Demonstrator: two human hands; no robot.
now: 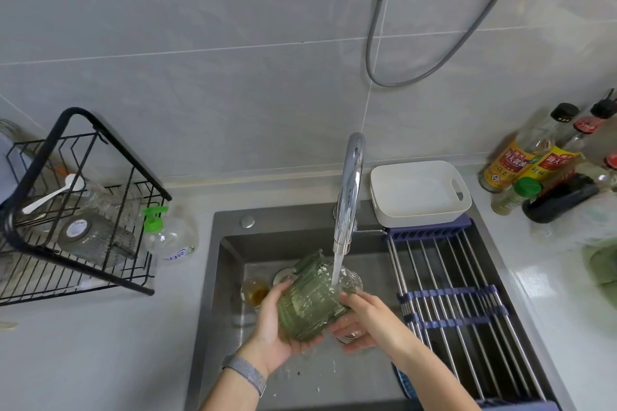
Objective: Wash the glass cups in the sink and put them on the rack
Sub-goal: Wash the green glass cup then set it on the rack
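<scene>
A green ribbed glass cup [309,304] lies tilted over the sink [230,264], under the water running from the chrome faucet [349,190]. My left hand [272,327] grips its base from the left and below. My right hand [365,317] holds its right side, fingers wet. A small glass with brown residue [255,290] stands on the sink floor behind the cup. On the black wire rack [83,217] at the left, a clear ribbed glass [93,237] lies on its side.
A soap pump bottle [170,237] stands between rack and sink. A roll-up steel drying mat [460,310] covers the sink's right part, with a white tub [419,192] behind it. Sauce bottles [534,160] crowd the right counter. A white spoon [53,192] rests on the rack.
</scene>
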